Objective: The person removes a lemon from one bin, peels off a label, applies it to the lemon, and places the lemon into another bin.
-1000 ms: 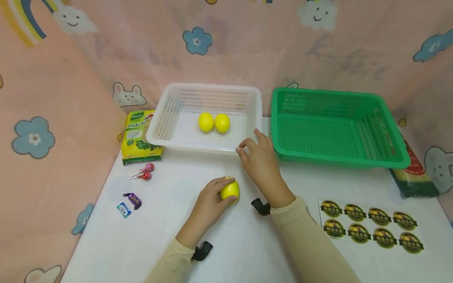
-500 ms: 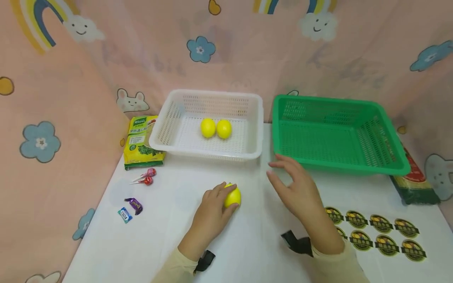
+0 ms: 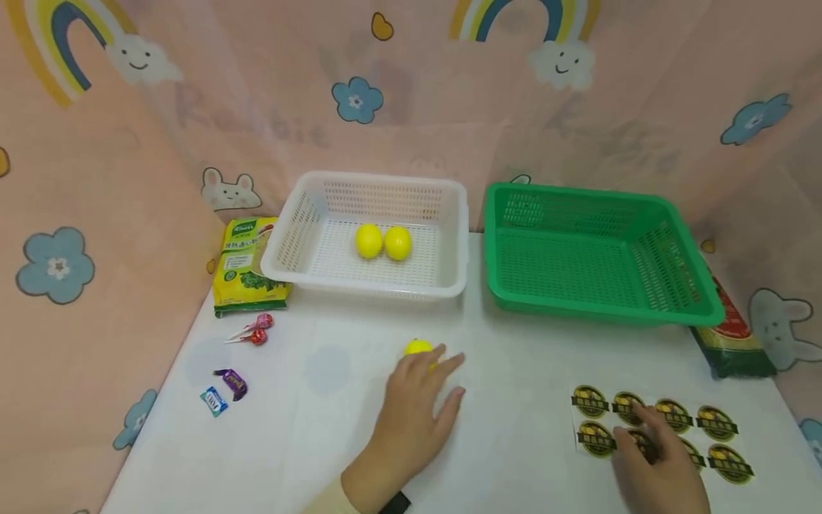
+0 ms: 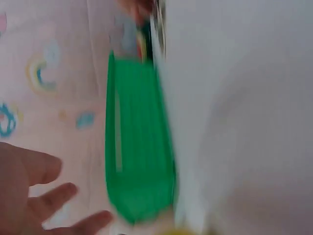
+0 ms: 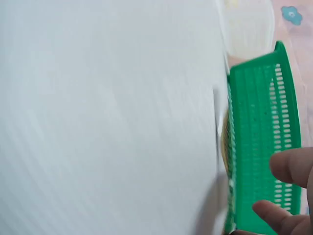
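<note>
My left hand (image 3: 414, 421), its fingers spread, is beside a yellow lemon (image 3: 418, 347) on the white table and partly hides it. In the left wrist view, a yellow edge of the lemon (image 4: 182, 232) shows at the bottom, apart from the visible fingers. Over the sheet of round black-and-gold stickers (image 3: 597, 438) reaches my right hand (image 3: 668, 467), thumb and forefinger parted and nothing held. Whether it touches the sheet cannot be told. Two more lemons (image 3: 369, 241) lie together inside the white basket (image 3: 364, 284).
A green basket (image 3: 578, 307) stands right of the white one, with a red-and-green packet (image 3: 738, 343) beyond it. At the left are a yellow Knorr bag (image 3: 247, 275), two lollipops (image 3: 257, 337), a purple-wrapped candy (image 3: 232, 384) and a blue-wrapped candy (image 3: 214, 401).
My right hand has moved from near the baskets rightward and down to the stickers. My left hand has loosened from the lemon, its fingers now spread and shifted slightly right.
</note>
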{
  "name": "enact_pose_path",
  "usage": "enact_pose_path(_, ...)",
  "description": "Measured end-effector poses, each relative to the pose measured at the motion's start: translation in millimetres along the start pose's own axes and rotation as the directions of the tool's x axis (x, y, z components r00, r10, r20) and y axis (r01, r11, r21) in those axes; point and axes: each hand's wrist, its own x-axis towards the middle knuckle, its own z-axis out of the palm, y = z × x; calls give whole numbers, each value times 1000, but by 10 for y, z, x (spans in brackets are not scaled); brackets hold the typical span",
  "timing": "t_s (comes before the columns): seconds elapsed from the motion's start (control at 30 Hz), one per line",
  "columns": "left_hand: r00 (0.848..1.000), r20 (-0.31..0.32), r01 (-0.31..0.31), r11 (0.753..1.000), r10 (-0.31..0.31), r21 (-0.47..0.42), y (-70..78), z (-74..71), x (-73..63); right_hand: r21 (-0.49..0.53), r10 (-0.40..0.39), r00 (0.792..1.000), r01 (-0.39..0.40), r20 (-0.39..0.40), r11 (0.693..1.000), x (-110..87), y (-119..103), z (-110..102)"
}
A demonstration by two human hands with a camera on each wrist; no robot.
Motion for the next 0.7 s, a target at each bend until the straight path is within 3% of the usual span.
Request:
enact_pose_path(0.07,990,143,-14,1000,15,-8,200,161,1,22,-13,1000,13,-9,1000,-26,34,89)
enact_pose_path(0.13,952,305,-35,999,22,37,377,341,1,9,-63,998,63,15,998,-55,11,147)
enact_pose_path(0.2,903,430,-43,995,1,88,515,515,4,-21,-123,991,124,51,992,-81,-37,201)
enact_pose_path(0.27,862,506,-46,991,-22,123,614,644,21,-60,-191,979,196,74,979,-132,-88,248)
enact_pose_path(0.37,844,535,-60,987,-30,149,657,774,37,-69,-235,967,242,98,968,-215,-164,339)
enact_pose_path(0.43,847,532,-76,984,-21,160,644,804,44,-67,-241,964,249,108,966,-273,-214,399)
enact_pose_path(0.57,875,485,-71,993,17,93,604,823,53,-61,-283,952,291,113,955,-337,-270,470)
enact_pose_path(0.63,902,431,0,999,18,-40,600,820,56,-63,-326,940,333,97,941,-365,-270,479)
enact_pose_path(0.67,915,403,58,988,6,-145,599,815,59,-63,-349,933,355,85,933,-380,-264,479)
enact_pose_path(0.7,924,382,123,956,-12,-268,598,811,62,-67,-363,929,368,76,927,-396,-259,480)
